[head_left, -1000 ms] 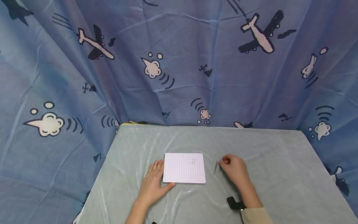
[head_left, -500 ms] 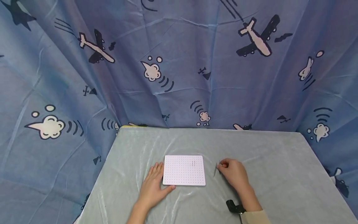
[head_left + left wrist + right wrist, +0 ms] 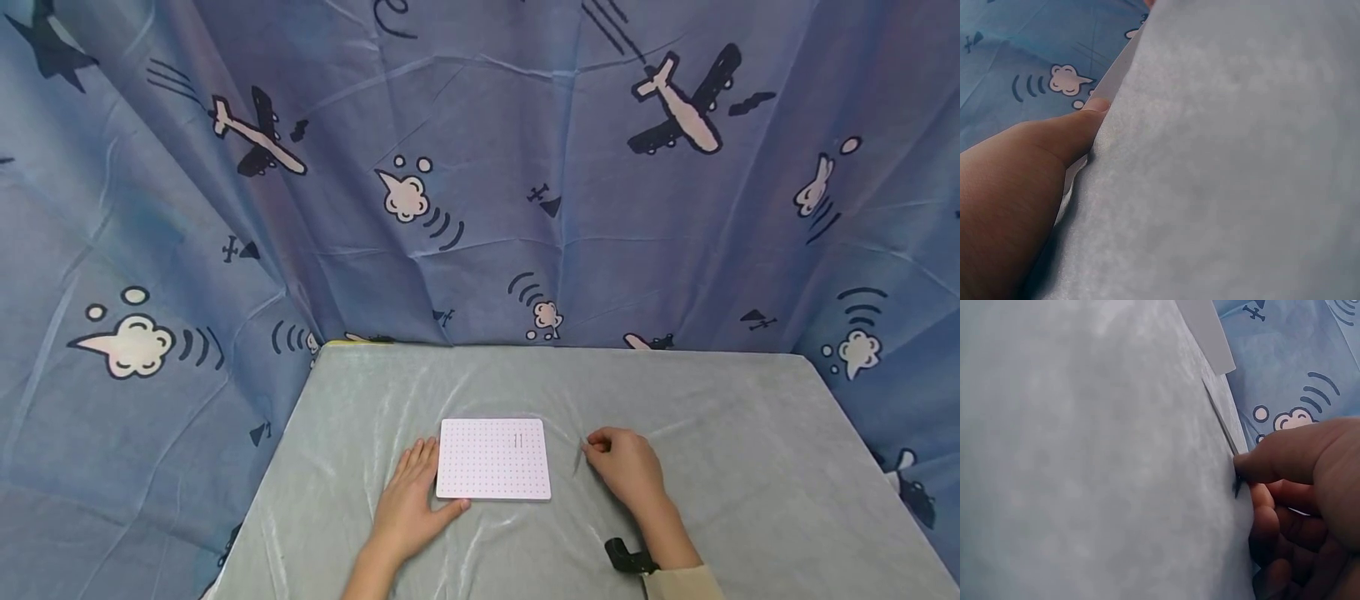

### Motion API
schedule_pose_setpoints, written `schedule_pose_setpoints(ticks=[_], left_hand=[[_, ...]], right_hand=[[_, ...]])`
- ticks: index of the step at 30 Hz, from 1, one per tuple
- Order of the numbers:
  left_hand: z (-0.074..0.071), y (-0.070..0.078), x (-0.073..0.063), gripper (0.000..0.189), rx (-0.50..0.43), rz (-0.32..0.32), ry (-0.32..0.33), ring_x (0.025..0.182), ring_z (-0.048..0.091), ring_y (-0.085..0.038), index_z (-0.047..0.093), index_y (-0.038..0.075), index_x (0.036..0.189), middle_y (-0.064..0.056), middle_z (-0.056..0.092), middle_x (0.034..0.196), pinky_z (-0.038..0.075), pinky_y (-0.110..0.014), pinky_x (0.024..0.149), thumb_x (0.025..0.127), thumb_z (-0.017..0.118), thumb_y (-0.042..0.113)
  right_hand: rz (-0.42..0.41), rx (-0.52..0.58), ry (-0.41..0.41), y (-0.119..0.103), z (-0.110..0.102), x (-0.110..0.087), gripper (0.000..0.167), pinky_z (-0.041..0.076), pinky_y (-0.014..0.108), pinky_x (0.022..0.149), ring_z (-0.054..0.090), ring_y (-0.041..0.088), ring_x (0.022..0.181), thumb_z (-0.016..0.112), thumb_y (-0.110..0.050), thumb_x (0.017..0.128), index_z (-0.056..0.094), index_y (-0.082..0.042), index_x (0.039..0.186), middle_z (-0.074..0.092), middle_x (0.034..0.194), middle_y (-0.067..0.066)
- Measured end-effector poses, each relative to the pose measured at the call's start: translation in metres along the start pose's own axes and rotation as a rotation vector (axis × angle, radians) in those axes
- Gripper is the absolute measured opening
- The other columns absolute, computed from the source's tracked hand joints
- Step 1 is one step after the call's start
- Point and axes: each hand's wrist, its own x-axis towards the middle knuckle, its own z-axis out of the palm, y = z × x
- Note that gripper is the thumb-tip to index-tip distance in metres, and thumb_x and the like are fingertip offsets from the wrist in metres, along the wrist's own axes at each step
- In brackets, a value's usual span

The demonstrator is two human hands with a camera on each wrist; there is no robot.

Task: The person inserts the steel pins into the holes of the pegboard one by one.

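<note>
A white board (image 3: pixel 492 467) with a grid of small dots lies mid-table in the head view. Two short thin pins (image 3: pixel 517 441) stand on its upper right part. My left hand (image 3: pixel 408 504) rests flat at the board's left side, fingers straight, thumb along the near edge; the left wrist view shows that thumb against the board's edge (image 3: pixel 1119 67). To the right of the board, my right hand (image 3: pixel 626 467) pinches a thin metal pin (image 3: pixel 1221 419) between thumb and fingertips, low over the cloth. The pin's gripped part is hidden by the thumb.
A grey cloth (image 3: pixel 750 450) covers the table. Blue curtains (image 3: pixel 480 208) printed with planes and clouds hang behind and on both sides. A black wrist camera (image 3: pixel 628 557) sits on my right wrist.
My right fingertips have shifted slightly left onto the thin pin; a second sliver seen at the fingertips earlier no longer shows. The left hand stays put. The head view has tilted slightly.
</note>
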Motion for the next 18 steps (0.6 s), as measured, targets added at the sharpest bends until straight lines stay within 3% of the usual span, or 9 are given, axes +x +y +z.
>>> schedule_pose_setpoints(ticks=[7,13,18], left_hand=[[0.002,-0.001,-0.0016,0.112,0.0,-0.001,0.006,0.164,0.029,-0.03,0.044,0.0,0.165,-0.016,0.04,0.172,0.018,-0.047,0.137,0.09,0.072,0.078],[0.0049,-0.0025,-0.0018,0.114,0.021,-0.02,-0.012,0.165,0.025,-0.026,0.042,0.003,0.167,-0.012,0.036,0.174,0.015,-0.043,0.138,0.089,0.069,0.082],[0.0039,-0.0016,-0.0008,0.113,0.023,0.0,0.015,0.164,0.03,-0.03,0.045,0.0,0.165,-0.015,0.04,0.172,0.019,-0.046,0.137,0.089,0.071,0.08]], right_hand=[[-0.016,-0.019,0.02,0.0025,0.0026,-0.0007,0.007,0.053,0.036,0.059,0.059,0.015,0.064,0.074,-0.013,0.093,0.08,-0.008,0.09,0.069,0.075,-0.001],[-0.002,0.04,0.023,0.0057,0.0018,-0.0003,0.01,0.051,0.034,0.061,0.059,0.016,0.064,0.071,-0.015,0.095,0.079,-0.009,0.09,0.069,0.076,-0.001],[0.032,0.097,0.009,0.0085,0.0003,0.0008,0.012,0.052,0.034,0.063,0.06,0.016,0.067,0.072,-0.015,0.097,0.081,-0.008,0.094,0.071,0.08,0.0]])
